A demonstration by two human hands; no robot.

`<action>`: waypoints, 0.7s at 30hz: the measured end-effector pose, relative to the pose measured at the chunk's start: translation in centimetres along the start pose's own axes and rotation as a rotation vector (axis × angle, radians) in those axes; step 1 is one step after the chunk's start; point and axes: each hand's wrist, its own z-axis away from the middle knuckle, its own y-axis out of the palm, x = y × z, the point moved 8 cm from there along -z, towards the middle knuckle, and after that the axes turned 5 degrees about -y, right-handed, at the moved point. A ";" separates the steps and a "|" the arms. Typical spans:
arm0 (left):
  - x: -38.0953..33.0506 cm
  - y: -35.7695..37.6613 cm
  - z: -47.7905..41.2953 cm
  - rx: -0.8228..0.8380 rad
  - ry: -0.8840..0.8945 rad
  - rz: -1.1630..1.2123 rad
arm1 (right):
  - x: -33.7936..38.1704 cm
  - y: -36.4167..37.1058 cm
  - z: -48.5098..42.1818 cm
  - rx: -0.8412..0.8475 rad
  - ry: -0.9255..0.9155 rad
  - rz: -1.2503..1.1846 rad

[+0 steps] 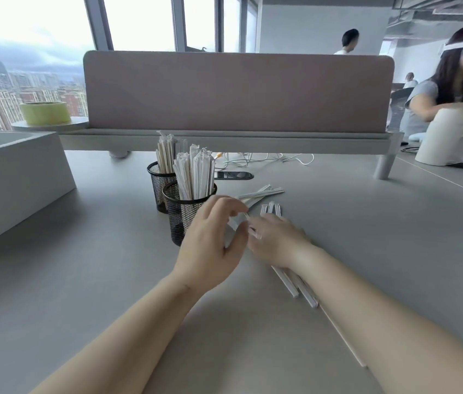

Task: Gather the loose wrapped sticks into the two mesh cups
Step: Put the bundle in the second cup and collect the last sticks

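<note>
Two black mesh cups stand left of centre on the grey desk: the near cup [180, 220] packed with white wrapped sticks [193, 176], the far cup [158, 184] holding several upright sticks too. Loose wrapped sticks lie on the desk to the right: one bunch [261, 193] behind my hands, another [295, 284] running under my right wrist. My left hand [210, 251] hovers beside the near cup, fingertips pinching the end of a wrapped stick [237, 221]. My right hand [277, 240] lies palm down on the loose sticks, its fingertips touching the same stick.
A pink desk divider [239, 89] closes off the back. A grey box [11, 177] stands at the left, with a roll of green tape [45, 112] behind it. White cables [267, 159] trail behind the cups. A person sits at the far right beside a white cylinder [440, 137].
</note>
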 end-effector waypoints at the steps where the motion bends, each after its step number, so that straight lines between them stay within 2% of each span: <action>1: 0.5 1.3 0.3 0.091 -0.036 -0.026 | 0.0 -0.6 -0.1 -0.040 0.000 0.004; 4: 1.8 4.1 1.3 0.313 -0.176 -0.090 | -0.8 -2.1 -1.9 -0.147 0.010 -0.131; 7: 2.2 5.5 1.8 0.444 -0.305 -0.193 | -2.0 -2.3 -4.6 -0.192 0.024 -0.287; 11: 3.2 7.3 2.7 0.667 -0.432 -0.337 | -2.0 -0.7 -7.4 -0.062 0.014 -0.183; 16: 3.1 7.9 3.3 0.766 -0.369 -0.448 | -1.9 1.8 -9.5 0.126 0.011 -0.069; 21: 3.0 7.8 3.3 0.784 -0.372 -0.443 | -2.0 0.8 -9.4 0.022 0.000 -0.001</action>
